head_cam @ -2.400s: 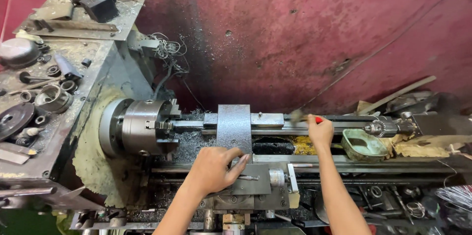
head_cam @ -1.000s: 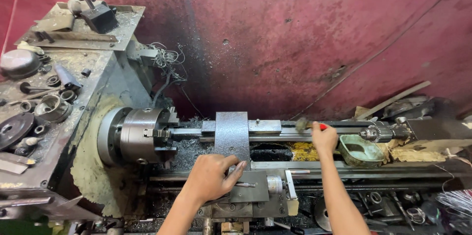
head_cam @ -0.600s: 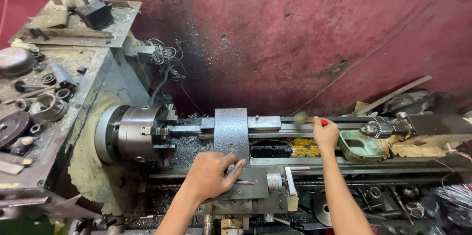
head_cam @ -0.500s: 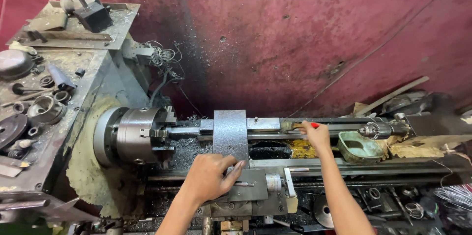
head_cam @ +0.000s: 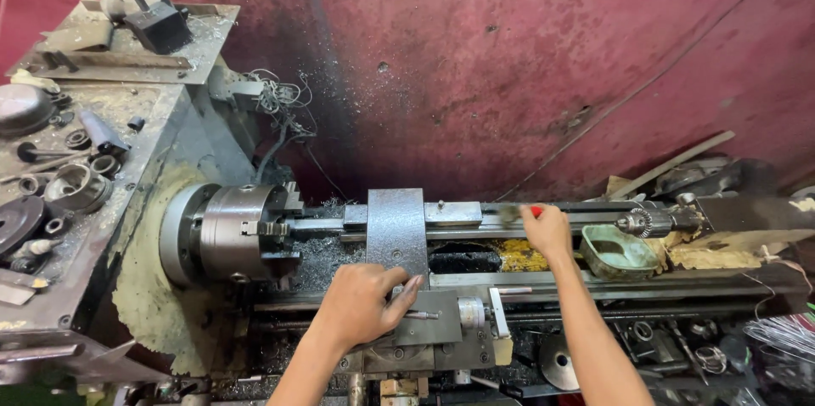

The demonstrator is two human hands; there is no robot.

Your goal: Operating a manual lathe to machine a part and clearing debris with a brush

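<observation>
I look down on a metal lathe. My left hand (head_cam: 363, 304) rests flat on the carriage (head_cam: 424, 331), just below the grey cross slide plate (head_cam: 396, 228), fingers loosely spread. My right hand (head_cam: 546, 231) grips a small brush with a red handle (head_cam: 535, 211); its blurred bristles (head_cam: 509, 214) sit over the bed rails (head_cam: 560, 212) right of the cross slide. The steel chuck (head_cam: 229, 232) is on the left. The tailstock drill chuck (head_cam: 645, 222) points in from the right.
Yellowish chips (head_cam: 514, 255) lie in the bed gap. A green cup-shaped part (head_cam: 615, 253) sits beside my right hand. Rings, gears and tools cover the headstock top (head_cam: 76, 160). A red wall (head_cam: 509, 58) stands behind. Loose parts lie under the bed at the right (head_cam: 688, 346).
My right hand has swept the brush back and forth along the bed rails, ending slightly further left. My left hand stays on the carriage.
</observation>
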